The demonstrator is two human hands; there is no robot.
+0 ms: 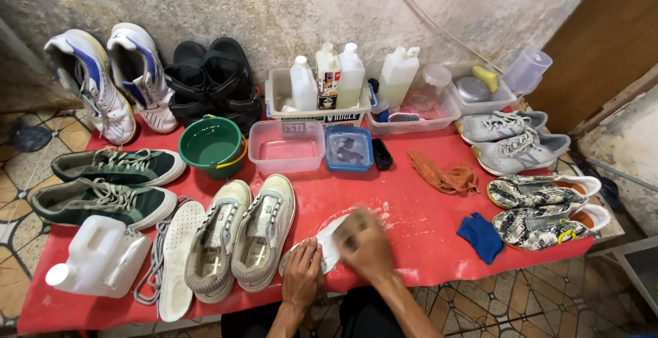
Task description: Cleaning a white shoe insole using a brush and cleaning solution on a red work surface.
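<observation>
Two hands worked a white insole on the red mat

Left hand (302,274) lay flat, pinning the insole (327,247) at the mat's (425,221) near edge so it stayed put. Right hand (363,242), blurred, curled over something unclear on top, just right of the laceless cream shoes (240,238)

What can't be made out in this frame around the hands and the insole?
- Right hand, head view: motion-blurred; whatever it holds cannot be told.
- White insole: mostly covered by both hands, shape unclear.
- Left hand: its fingers press the insole; the palm side is hidden.
- Blue tub: contents too small to identify.
</observation>
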